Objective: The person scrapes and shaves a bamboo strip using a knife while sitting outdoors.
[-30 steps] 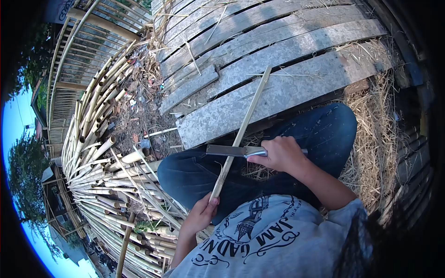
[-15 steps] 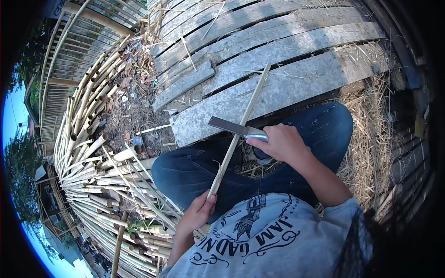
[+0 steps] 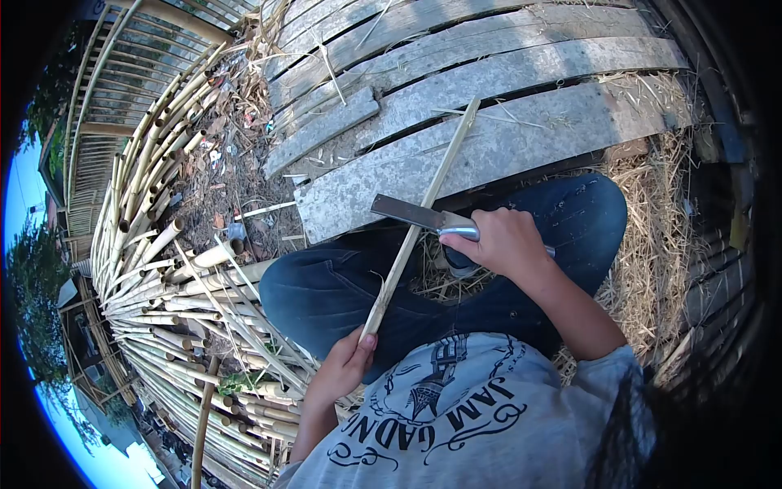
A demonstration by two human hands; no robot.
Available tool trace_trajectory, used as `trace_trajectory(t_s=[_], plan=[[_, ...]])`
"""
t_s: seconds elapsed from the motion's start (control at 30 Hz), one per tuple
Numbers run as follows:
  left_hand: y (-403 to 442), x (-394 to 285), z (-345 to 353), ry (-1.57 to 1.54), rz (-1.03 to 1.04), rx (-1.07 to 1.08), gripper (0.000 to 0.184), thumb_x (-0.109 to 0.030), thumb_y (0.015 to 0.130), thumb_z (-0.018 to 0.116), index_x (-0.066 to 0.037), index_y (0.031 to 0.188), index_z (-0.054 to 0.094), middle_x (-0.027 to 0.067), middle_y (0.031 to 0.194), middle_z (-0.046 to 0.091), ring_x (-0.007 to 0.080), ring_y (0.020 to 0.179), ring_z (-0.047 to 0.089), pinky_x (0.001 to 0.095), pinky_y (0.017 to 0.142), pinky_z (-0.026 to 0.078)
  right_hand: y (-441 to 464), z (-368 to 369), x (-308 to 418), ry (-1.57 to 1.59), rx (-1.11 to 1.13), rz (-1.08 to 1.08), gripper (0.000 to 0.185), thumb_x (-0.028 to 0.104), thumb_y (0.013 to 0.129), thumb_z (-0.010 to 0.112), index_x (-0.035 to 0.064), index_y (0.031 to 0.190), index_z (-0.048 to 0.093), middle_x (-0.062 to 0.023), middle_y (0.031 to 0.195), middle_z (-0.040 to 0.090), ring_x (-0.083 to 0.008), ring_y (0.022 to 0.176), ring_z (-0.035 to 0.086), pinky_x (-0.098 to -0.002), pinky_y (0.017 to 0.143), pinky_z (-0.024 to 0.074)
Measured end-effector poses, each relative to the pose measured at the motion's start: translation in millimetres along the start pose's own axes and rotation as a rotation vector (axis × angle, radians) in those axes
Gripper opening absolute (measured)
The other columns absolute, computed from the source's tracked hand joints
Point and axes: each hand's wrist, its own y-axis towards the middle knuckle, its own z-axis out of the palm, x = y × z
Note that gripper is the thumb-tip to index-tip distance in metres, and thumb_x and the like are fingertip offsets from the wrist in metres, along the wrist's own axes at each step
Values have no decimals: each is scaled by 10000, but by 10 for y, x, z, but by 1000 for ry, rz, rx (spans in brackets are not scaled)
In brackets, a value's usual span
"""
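My left hand (image 3: pixel 345 363) is closed round the lower end of a long split bamboo strip (image 3: pixel 400 267). The strip slants up and away over my crossed legs, its far end above the grey planks (image 3: pixel 538 130). My right hand (image 3: pixel 507 241) grips the metal handle of a broad-bladed knife (image 3: pixel 407 212). The blade points left and lies across the strip near its middle. A thin curled shaving stands out from the strip below the blade.
A large pile of bamboo poles (image 3: pixel 175 342) spreads along the left, with a bamboo fence (image 3: pixel 134 73) behind. A short loose board (image 3: pixel 322 133) lies on the planks. Straw and shavings (image 3: pixel 648 244) cover the ground at the right.
The knife has moved slightly nearer to me along the strip since half a second ago, and its blade is tilted compared with a second ago. My left hand still holds the lower end.
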Motion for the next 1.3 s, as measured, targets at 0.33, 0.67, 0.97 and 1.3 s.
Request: trace_trajectory(t_s=[0.33,0.67,0.97,1.3], plan=[[-1,-6,40,29,66,-40,340,-321,1064,399,-57,873,496,-35,612,418,64,528,368,243,486,302,110,-97,-323,7,-50,213,680,661,877,532,23,715,702,-194,657,667,-346,628,686,-442,585,545],[-33,34,13,43,6,-39,337,-317,1061,413,-41,894,507,-30,624,422,71,552,376,246,511,328,115,2,-21,78,114,58,740,720,838,524,14,708,705,-197,646,662,-356,635,688,-429,601,548],[40,-5,48,54,-8,-11,339,-314,1060,417,-28,907,517,-25,625,425,74,573,387,254,527,347,37,-74,113,9,131,-59,716,712,851,515,39,713,718,-180,614,654,-352,611,686,-428,591,550],[28,-67,40,61,-29,-4,310,-286,1062,413,-26,928,517,-29,624,416,74,573,387,250,533,350,167,-145,-58,-12,85,19,723,699,853,523,15,715,711,-190,643,661,-358,630,683,-433,591,544]])
